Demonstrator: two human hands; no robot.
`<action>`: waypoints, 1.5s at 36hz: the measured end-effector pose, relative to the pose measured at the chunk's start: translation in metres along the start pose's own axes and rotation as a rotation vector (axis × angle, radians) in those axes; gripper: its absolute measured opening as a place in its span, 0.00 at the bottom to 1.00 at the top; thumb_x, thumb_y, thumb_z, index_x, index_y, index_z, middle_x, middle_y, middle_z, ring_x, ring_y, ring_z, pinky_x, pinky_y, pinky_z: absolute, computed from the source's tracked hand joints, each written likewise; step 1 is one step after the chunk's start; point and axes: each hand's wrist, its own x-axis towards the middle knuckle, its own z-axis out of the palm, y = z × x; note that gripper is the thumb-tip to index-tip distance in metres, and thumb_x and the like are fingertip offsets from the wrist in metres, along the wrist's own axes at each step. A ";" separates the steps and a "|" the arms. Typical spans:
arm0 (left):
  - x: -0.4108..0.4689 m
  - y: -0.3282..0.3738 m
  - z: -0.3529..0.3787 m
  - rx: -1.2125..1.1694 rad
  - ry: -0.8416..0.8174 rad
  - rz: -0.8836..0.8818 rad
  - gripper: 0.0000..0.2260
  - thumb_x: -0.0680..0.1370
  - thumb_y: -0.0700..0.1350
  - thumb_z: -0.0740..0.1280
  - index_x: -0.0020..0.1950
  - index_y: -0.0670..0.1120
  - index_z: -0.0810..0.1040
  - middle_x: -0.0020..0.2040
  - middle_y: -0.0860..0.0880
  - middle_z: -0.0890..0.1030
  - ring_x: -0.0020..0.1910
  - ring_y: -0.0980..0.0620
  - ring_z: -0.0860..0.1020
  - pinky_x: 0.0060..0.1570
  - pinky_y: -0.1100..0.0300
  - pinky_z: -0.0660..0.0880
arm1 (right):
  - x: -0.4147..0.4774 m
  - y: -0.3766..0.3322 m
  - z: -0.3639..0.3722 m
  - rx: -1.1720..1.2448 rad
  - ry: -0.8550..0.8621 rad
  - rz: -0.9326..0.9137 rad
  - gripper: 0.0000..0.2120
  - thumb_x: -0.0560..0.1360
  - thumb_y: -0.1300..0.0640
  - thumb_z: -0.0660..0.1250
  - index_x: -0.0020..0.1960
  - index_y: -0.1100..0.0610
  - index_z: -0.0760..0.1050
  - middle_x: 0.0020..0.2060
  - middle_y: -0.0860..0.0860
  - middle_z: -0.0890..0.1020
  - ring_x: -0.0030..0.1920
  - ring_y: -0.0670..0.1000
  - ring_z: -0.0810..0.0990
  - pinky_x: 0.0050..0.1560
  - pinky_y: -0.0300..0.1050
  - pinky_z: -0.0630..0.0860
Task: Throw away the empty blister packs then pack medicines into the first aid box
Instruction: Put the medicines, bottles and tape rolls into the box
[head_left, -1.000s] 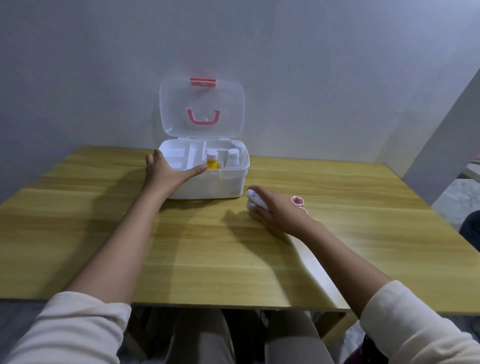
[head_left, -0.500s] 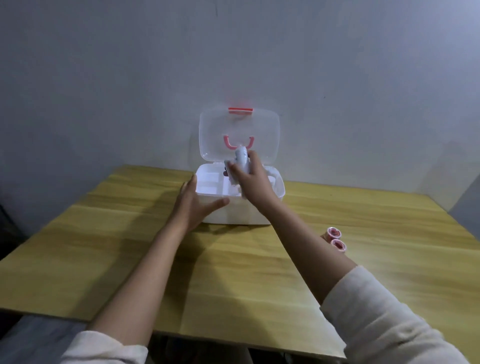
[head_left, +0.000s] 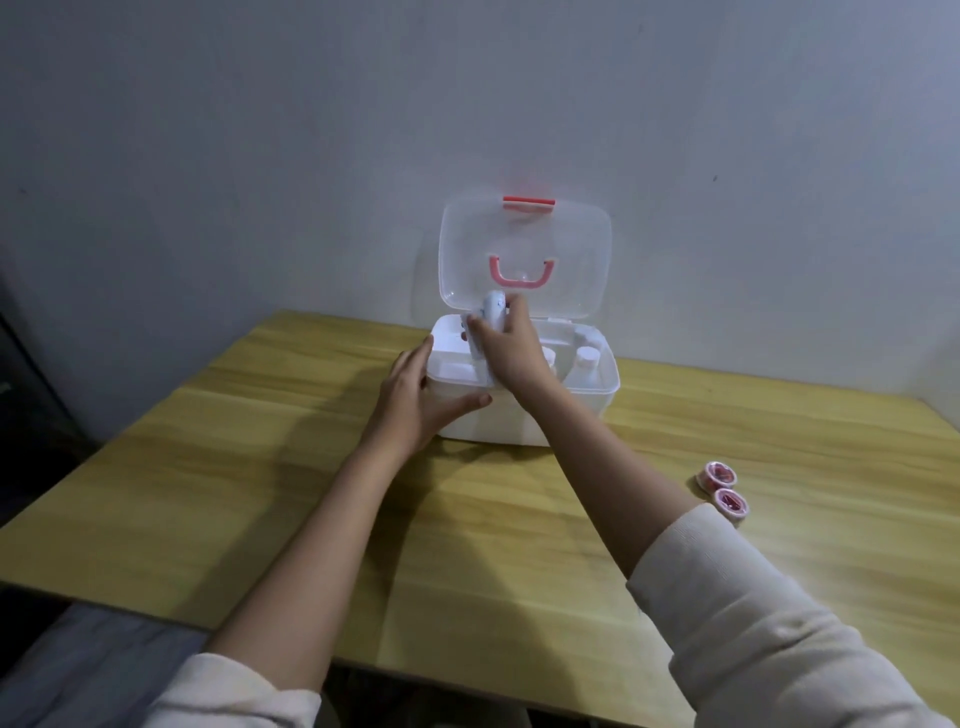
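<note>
Head cam: right hand has its fingers wrapped around a small white device over the open first aid box; left hand, fingers together, braces the box's front-left corner.

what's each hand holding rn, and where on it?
Right hand grips a small white device around its lower body, above the first aid box. Left hand braces the box's front-left corner.

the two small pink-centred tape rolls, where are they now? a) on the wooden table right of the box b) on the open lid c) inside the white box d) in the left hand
a: the two pink-centred tape rolls lie on the wooden table, right of the white plastic first aid box, clear of both hands.
</note>
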 end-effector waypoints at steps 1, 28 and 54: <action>0.000 -0.001 0.000 -0.008 0.002 0.005 0.46 0.61 0.58 0.78 0.75 0.47 0.63 0.70 0.48 0.69 0.66 0.53 0.68 0.59 0.61 0.67 | 0.000 0.001 0.001 -0.072 -0.015 -0.001 0.17 0.76 0.51 0.62 0.61 0.58 0.64 0.47 0.53 0.75 0.49 0.54 0.76 0.45 0.46 0.73; 0.001 -0.008 0.000 -0.078 0.018 0.004 0.47 0.60 0.60 0.77 0.74 0.47 0.64 0.64 0.57 0.69 0.59 0.62 0.67 0.55 0.68 0.65 | 0.012 -0.001 0.009 -0.551 0.062 -0.021 0.13 0.70 0.74 0.53 0.52 0.64 0.65 0.58 0.65 0.69 0.58 0.63 0.68 0.58 0.49 0.66; 0.000 -0.007 0.001 -0.076 0.032 -0.011 0.44 0.62 0.58 0.78 0.74 0.48 0.65 0.70 0.50 0.69 0.59 0.61 0.69 0.54 0.71 0.66 | -0.018 0.020 -0.008 -0.729 0.027 -0.205 0.11 0.72 0.67 0.56 0.50 0.68 0.75 0.54 0.60 0.77 0.53 0.61 0.75 0.48 0.50 0.72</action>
